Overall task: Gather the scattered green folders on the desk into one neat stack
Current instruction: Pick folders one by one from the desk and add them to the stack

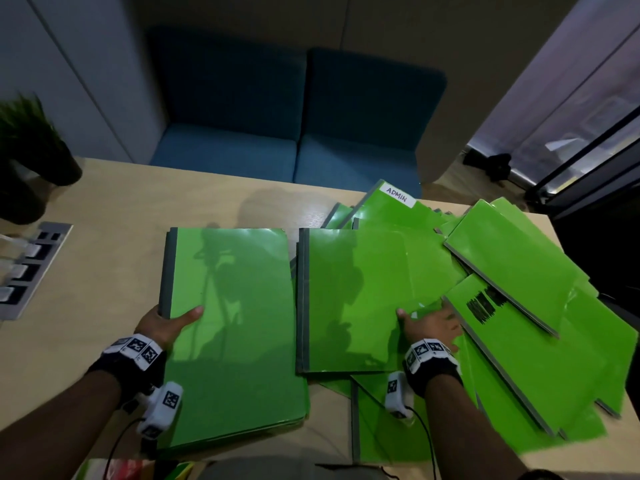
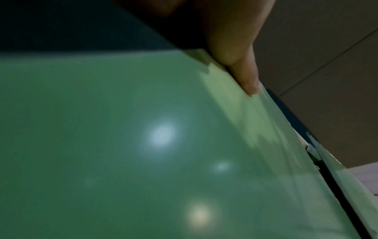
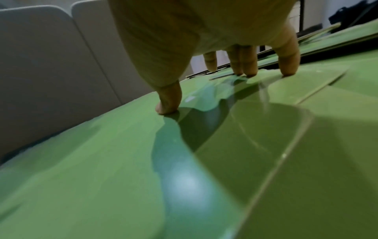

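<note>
A squared stack of green folders (image 1: 239, 323) with grey spines lies left of centre on the desk. My left hand (image 1: 166, 323) grips its spine edge, thumb (image 2: 245, 77) on the top cover (image 2: 143, 145), fingers hidden beneath. To the right, another green folder (image 1: 363, 292) lies on a loose heap. My right hand (image 1: 429, 325) rests on it, spread fingertips (image 3: 250, 71) pressing the glossy cover (image 3: 102, 161). Around it fan a folder labelled ADMIN (image 1: 394, 206), one with black scribble (image 1: 512, 341) and another (image 1: 512, 254) on top.
The wooden desk (image 1: 104, 244) holds a potted plant (image 1: 31, 150) at the far left and a recessed socket panel (image 1: 27, 268). A blue sofa (image 1: 294, 133) stands beyond the far edge. The heap reaches the desk's right edge; one folder (image 1: 381, 431) lies near the front edge.
</note>
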### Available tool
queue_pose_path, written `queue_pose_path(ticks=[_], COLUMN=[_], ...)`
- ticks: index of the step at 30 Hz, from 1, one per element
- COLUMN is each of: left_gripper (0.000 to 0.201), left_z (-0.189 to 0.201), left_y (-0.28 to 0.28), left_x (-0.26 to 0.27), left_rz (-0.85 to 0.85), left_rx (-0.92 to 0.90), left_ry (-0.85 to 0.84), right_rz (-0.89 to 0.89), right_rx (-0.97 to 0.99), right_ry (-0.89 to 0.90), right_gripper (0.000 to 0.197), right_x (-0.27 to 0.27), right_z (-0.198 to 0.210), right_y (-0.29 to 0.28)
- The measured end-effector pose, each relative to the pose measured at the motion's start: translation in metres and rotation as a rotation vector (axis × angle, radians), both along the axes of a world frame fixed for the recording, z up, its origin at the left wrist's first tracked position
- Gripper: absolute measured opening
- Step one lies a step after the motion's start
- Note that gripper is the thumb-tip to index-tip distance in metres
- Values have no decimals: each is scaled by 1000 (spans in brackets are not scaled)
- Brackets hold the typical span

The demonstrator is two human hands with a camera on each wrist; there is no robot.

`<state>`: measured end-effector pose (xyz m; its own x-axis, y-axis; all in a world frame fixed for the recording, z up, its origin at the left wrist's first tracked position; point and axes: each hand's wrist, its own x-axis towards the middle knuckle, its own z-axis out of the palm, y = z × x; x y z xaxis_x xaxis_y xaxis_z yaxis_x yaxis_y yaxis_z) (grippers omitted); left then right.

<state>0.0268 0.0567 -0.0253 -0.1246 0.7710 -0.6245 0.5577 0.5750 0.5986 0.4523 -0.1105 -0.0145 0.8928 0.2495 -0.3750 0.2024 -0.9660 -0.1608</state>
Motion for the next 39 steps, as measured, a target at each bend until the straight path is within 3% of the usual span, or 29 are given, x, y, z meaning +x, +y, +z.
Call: queue_pose_path(ticks=[6,8,12,17,27,29,31,34,36,39], left_gripper=[59,59,48,51,113,118,112,87,70,79], left_z=[-2,-5,-9,-15,-29,-29,-26,-27,-23,-21], left_y=[5,6,6,4,-5,-3,-3,-2,-2,1], left_x=[-5,-6,-7,-11,-24,-25,-25,-23,-21,-21], left_rz=[-39,-54,-47,-39,-75,-111,-126,-160,-178,-158], left_rx=[-18,-23,-3,-16,-67,-72,-78,-38,7,-1], left_ry=[41,33,9,5,-18,-5,-6,10,21,17], right_rz=[346,280,165,77,98,92,65,22,47,160], right_rx=[12,62,56,102,416,525,665,790,758,604], right_ry=[-17,0,42,159,260,271,267,287,306,369], right_gripper=[99,93,103,97,76,69,63,61,60,61], right_x=[-14,-16,-18,-6,-15,-8,-3,-8,-29,-84], right_z=[-1,0,4,8,30,39,53,65,62,39], right_y=[11,17,33,47,68,68,74,88,97,98])
